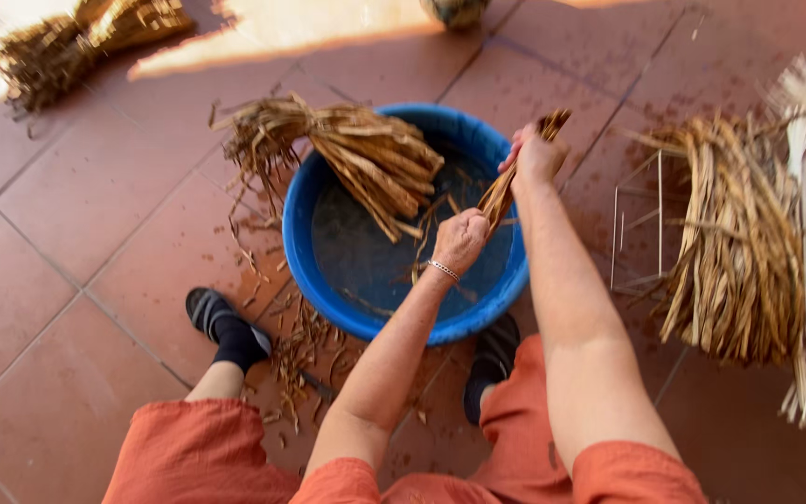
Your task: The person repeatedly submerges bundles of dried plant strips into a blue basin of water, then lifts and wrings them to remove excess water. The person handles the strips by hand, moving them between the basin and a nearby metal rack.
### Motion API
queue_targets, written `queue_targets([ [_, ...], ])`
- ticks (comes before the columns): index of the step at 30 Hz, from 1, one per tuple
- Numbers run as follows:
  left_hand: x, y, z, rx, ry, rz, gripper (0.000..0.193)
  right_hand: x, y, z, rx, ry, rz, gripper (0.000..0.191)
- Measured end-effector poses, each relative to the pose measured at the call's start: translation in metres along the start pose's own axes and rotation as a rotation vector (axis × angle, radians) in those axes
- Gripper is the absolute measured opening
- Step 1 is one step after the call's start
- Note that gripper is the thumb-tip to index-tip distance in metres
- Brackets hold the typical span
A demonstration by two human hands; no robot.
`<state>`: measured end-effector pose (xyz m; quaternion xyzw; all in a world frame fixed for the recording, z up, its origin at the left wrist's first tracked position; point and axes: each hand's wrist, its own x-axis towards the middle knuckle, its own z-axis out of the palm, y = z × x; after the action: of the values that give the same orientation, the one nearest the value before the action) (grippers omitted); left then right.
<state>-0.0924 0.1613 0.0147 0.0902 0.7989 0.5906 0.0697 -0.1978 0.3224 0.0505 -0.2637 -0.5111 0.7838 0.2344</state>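
**Strands held right over the tub**

Orange trousers [207,457] fill the bottom of the view, knees apart, so the blue tub [328,280] sits on the floor between the feet and anything that drops lands in it.

Both hands are closed on one thin bunch of brown strands [515,182]. It slants over the tub's right side: the left hand [461,238] grips the low end, the right hand [535,157] the upper part, and the tips poke out past it. Looks like that keeps the bunch taut.

A bigger bundle [356,154] leans on the tub's far left rim, half in, half out, within easy reach. Loose scraps [296,350] litter the tiles by the left foot. A pale pile [739,243] lies well off to the right, another bundle [76,42] at top left.
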Motion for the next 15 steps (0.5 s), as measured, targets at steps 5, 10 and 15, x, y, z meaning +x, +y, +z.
queue_targets([
  [5,-0.03,-0.004,-0.015,-0.012,-0.051,0.138,0.026,0.017,0.0,-0.022,-0.031,0.108,0.072,0.025],
  [10,-0.042,-0.003,-0.027,-0.059,-0.098,0.044,0.026,0.021,0.008,-0.024,-0.074,0.209,0.087,0.026],
  [15,-0.057,-0.008,-0.041,-0.057,-0.107,0.127,0.026,0.026,0.007,-0.028,-0.05,0.233,0.038,0.019],
])
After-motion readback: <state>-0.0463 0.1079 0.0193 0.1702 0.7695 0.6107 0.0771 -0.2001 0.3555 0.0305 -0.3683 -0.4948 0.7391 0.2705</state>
